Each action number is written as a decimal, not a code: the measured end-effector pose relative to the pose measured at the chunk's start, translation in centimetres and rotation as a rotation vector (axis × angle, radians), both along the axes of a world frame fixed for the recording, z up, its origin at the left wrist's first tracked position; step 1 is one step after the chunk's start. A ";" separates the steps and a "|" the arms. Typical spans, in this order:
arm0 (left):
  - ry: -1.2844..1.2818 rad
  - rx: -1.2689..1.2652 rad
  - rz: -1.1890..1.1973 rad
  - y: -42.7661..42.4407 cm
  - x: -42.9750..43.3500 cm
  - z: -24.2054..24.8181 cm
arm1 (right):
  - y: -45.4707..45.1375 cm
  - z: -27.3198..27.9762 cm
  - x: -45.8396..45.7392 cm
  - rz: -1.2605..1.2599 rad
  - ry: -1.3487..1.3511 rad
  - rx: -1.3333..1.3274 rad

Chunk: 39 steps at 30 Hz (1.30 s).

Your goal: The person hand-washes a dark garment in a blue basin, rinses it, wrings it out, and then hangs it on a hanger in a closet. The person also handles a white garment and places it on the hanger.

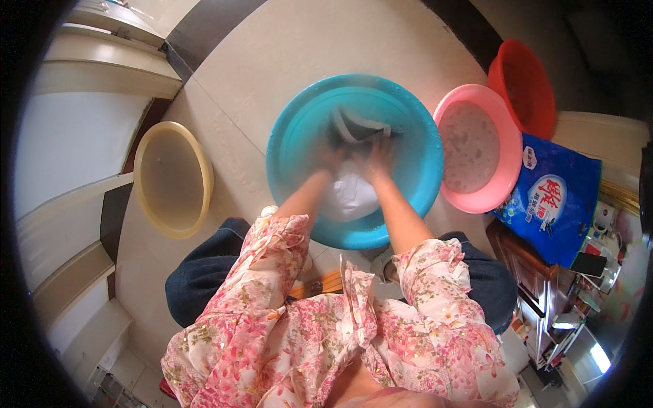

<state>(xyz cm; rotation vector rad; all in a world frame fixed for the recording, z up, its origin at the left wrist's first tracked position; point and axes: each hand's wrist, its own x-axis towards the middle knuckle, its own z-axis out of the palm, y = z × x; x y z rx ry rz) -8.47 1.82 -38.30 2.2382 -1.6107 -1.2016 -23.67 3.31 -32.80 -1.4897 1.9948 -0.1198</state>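
Note:
A large blue plastic basin stands on the floor between my knees. Inside lies a wet-looking piece of cloth, with a white bulging part nearer me and a dark part with white bands farther off. Both my hands reach down into the basin onto this cloth. My left hand is hazy and blurred, at the left side of the cloth. On the right, my right hand has its fingers pointing away from me, against the dark and white part. Haze over the middle hides how firmly the fingers close.
A cream basin stands to the left. On the right are a pink basin holding cloudy, foamy liquid and a red basin behind it. A blue printed detergent bag lies by a wooden cabinet. A dark phone is near the bag.

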 end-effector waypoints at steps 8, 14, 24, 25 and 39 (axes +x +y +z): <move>0.451 -0.302 0.214 -1.6 -1.3 3.1 | -1.4 -1.3 -2.1 -0.796 -1.000 -0.293; 1.057 0.112 -0.036 -2.0 -3.1 13.5 | -3.4 3.7 -2.0 -1.066 -1.606 0.240; 0.233 -0.324 -0.049 -1.2 -6.8 15.5 | -2.1 5.5 0.0 -0.928 -1.636 0.200; 0.248 -0.256 -0.033 -2.1 -6.3 15.5 | -2.2 4.6 0.1 -0.945 -1.703 0.191; 0.152 -0.430 0.332 -3.1 -4.3 13.5 | -1.7 9.6 1.0 -0.871 -1.233 0.145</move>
